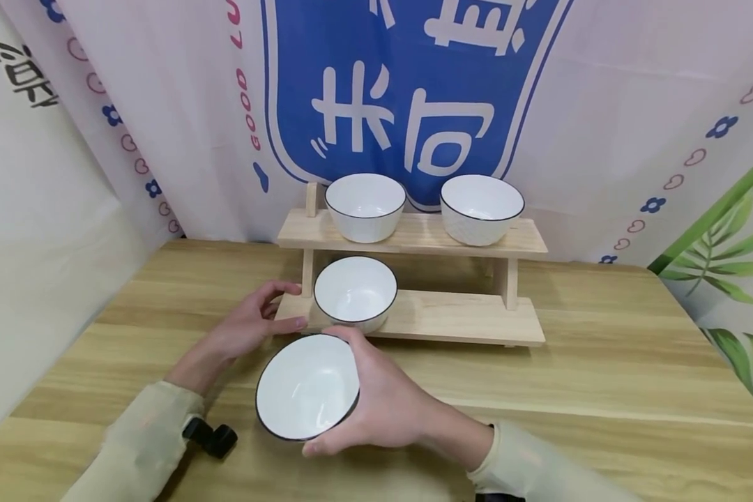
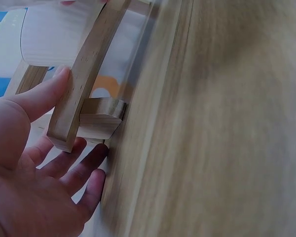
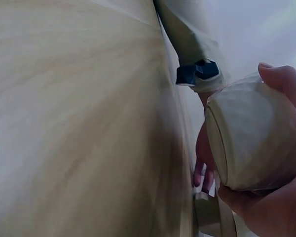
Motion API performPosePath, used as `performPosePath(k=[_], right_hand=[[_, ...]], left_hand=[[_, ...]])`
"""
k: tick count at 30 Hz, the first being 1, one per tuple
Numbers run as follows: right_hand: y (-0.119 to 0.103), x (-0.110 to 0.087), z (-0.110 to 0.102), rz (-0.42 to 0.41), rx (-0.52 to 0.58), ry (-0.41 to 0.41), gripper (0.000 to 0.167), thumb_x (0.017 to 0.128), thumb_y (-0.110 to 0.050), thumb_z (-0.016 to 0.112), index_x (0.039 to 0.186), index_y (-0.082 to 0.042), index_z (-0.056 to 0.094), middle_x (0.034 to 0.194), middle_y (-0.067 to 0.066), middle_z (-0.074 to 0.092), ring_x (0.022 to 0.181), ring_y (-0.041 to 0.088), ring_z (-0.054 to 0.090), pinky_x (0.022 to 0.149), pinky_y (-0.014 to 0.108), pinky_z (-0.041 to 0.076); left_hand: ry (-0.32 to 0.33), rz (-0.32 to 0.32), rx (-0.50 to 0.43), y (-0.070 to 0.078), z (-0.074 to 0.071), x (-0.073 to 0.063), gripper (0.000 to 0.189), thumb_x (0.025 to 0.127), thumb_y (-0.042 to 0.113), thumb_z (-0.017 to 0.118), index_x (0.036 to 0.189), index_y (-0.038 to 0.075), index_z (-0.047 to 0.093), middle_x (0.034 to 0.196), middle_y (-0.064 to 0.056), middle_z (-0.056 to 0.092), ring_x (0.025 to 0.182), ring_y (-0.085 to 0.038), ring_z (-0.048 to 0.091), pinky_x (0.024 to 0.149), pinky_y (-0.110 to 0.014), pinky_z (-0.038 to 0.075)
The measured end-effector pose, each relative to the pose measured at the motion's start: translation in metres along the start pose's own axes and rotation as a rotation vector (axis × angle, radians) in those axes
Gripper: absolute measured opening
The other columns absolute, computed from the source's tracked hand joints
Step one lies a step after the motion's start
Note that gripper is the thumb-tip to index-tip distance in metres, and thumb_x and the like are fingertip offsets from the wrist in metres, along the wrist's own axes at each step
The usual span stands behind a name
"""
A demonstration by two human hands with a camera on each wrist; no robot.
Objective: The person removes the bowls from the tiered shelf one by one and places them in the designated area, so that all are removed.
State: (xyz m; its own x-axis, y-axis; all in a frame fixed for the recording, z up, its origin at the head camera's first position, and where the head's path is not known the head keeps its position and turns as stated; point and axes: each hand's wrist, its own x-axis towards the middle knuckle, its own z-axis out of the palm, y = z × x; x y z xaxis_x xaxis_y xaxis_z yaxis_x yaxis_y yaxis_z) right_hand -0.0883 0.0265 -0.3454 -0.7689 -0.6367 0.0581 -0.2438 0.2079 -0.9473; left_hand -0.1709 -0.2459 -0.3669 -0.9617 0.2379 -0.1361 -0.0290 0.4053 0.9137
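My right hand [image 1: 389, 404] grips a white bowl [image 1: 307, 387] with a dark rim, tilted, in front of a two-tier wooden rack [image 1: 464, 317]. The right wrist view shows its faceted outer wall [image 3: 256, 133] between thumb and fingers. At the rack's left end my left hand [image 1: 247, 328] holds the lower shelf board [image 2: 84, 84], the thumb on its upper side and the fingers beneath in the left wrist view. A matching bowl [image 1: 356, 289] stands on the lower shelf's left part. Two more, a left bowl [image 1: 365, 202] and a right bowl [image 1: 482, 206], stand on the upper shelf.
The rack stands on a wood-grain table [image 1: 602, 390], close to its back edge. Behind hangs a white curtain [image 1: 602, 104] with a blue printed panel [image 1: 389, 84]. A leaf-patterned cloth [image 1: 728, 265] borders the right side. A black wrist strap [image 1: 210, 438] sits on the left sleeve.
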Motion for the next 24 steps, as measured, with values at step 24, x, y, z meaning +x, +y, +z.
performPosePath(k=[24], right_hand=[[0.004,0.015,0.018,0.006,-0.030,-0.068,0.114,0.067,-0.025,0.104,0.156,-0.024,0.033,0.145,-0.009,0.058,0.124,0.003,0.062,0.110,0.025,0.049]], left_hand=[[0.000,0.011,0.017,-0.001,0.000,0.001,0.065,0.100,0.024,0.079,0.151,0.005,0.044,0.155,-0.020,0.050,0.137,-0.037,0.057,0.100,-0.028,0.049]])
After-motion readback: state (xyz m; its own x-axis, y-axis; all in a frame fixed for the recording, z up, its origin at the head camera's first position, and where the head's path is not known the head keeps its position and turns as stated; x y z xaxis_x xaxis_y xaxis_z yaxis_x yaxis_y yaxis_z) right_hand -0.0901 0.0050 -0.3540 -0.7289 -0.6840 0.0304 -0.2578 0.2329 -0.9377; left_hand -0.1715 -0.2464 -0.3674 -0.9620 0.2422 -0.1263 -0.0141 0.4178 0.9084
